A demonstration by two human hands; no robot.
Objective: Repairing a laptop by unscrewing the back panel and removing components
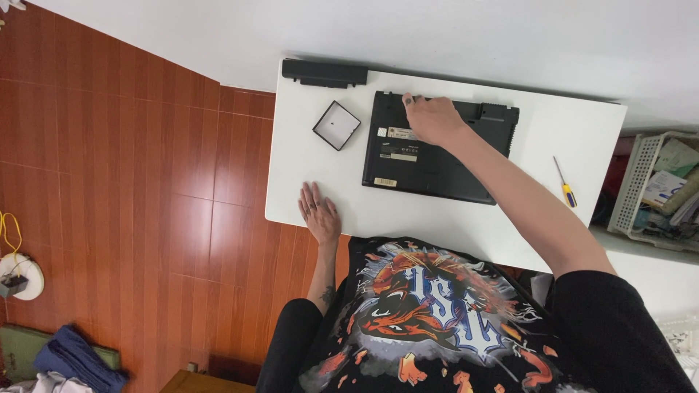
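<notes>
A black laptop (437, 164) lies upside down on the white table (466, 225). My right hand (431, 118) rests on its underside, fingers curled over the far edge by the empty battery bay. My left hand (319, 211) lies flat on the table near the front left corner, fingers spread, holding nothing. A long black battery (324, 73) lies at the table's far left corner, apart from the laptop. Between the battery and the laptop sits a small square black tray (336, 125) with a pale inside.
A screwdriver (564, 185) with a yellow and blue handle lies right of the laptop. A white basket (641, 182) of papers stands past the table's right edge. Red-brown wooden floor lies to the left, with blue cloth (73, 360) and a white round device (20, 276).
</notes>
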